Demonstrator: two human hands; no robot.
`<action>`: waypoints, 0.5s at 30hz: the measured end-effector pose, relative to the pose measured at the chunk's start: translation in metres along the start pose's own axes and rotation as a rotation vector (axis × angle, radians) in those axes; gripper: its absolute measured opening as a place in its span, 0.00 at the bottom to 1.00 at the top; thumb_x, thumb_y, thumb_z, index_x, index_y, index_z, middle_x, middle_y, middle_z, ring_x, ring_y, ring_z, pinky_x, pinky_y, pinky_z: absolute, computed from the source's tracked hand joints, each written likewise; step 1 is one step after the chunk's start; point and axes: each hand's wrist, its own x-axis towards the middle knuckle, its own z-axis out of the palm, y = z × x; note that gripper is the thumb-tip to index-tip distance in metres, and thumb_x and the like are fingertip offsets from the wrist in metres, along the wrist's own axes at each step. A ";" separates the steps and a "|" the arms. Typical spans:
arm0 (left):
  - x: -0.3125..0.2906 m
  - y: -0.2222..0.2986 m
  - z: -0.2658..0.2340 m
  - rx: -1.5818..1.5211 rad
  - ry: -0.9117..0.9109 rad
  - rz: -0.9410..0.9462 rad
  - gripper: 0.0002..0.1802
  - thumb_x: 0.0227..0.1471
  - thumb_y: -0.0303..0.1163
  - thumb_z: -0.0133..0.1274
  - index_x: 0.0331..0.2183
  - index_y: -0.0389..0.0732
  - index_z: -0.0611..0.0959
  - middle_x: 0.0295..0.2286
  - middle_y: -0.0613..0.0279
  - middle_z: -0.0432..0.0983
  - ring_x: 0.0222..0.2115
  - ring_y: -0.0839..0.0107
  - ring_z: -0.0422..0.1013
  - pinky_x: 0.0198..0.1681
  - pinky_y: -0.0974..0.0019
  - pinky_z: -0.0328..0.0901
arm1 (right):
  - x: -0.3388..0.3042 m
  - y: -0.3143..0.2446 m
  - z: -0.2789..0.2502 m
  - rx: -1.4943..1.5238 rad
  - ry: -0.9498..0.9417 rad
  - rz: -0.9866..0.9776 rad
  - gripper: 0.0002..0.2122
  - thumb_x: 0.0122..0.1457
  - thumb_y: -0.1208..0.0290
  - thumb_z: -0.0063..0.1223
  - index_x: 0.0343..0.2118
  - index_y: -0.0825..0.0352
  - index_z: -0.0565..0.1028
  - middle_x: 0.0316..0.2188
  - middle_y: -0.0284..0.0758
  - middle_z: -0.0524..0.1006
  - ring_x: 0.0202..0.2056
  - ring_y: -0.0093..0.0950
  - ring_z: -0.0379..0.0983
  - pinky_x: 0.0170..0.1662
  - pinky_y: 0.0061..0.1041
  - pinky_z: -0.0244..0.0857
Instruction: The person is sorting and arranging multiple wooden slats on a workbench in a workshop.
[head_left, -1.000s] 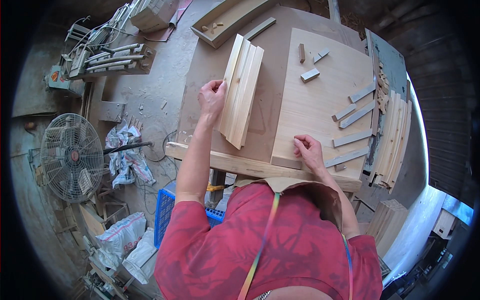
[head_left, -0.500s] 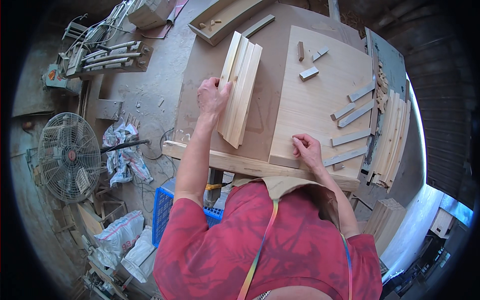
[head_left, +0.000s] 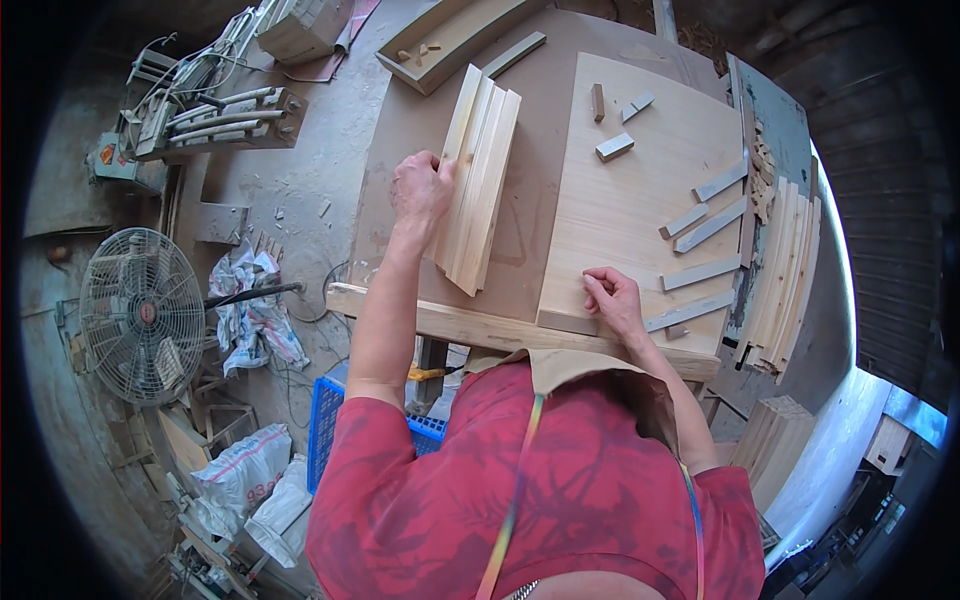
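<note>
Pale wooden strips lie at the left hand on the workbench

A set of long, pale wooden strips (head_left: pixel 475 190) is laid lengthwise, side by side, on the brown top of the workbench (head_left: pixel 535 215), left of a pale wooden panel (head_left: pixel 610 220). The strips' left edge is met by the fingertips of the left hand (head_left: pixel 422 188); whether it is actually gripped cannot be told. The right hand (head_left: pixel 613 298) is held over the panel's near part, fingers loosely curled, near a small wooden block (head_left: pixel 568 321); nothing can be made out in it.

The strips are judged stiff and fairly light, dry rather than slippery, with thin edges that could be chipped or could splinter. They would best be taken across the width near mid-length, so that neither end dips.

Red print is seen on a white woven sack (head_left: pixel 245 465); the badge on the fan (head_left: pixel 142 315) is too small to be read.
</note>
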 end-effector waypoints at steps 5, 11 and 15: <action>0.005 0.002 -0.012 -0.115 -0.090 -0.132 0.18 0.53 0.43 0.65 0.34 0.36 0.89 0.30 0.52 0.86 0.31 0.62 0.81 0.40 0.59 0.74 | -0.001 0.002 -0.001 -0.003 -0.001 -0.008 0.10 0.68 0.69 0.57 0.46 0.70 0.79 0.29 0.31 0.80 0.24 0.16 0.75 0.26 0.16 0.70; 0.013 -0.038 -0.018 -0.765 -0.153 -0.208 0.15 0.56 0.38 0.67 0.35 0.35 0.87 0.30 0.66 0.83 0.29 0.78 0.75 0.35 0.72 0.71 | -0.001 0.001 -0.002 0.012 -0.007 -0.007 0.10 0.68 0.70 0.57 0.47 0.70 0.79 0.28 0.31 0.80 0.24 0.17 0.75 0.27 0.17 0.70; -0.019 -0.009 -0.044 -0.933 -0.216 -0.096 0.12 0.58 0.36 0.66 0.37 0.37 0.87 0.29 0.70 0.81 0.29 0.82 0.73 0.34 0.75 0.69 | -0.002 -0.019 0.000 0.008 -0.025 0.033 0.11 0.69 0.70 0.56 0.48 0.71 0.78 0.31 0.32 0.80 0.27 0.17 0.76 0.29 0.18 0.72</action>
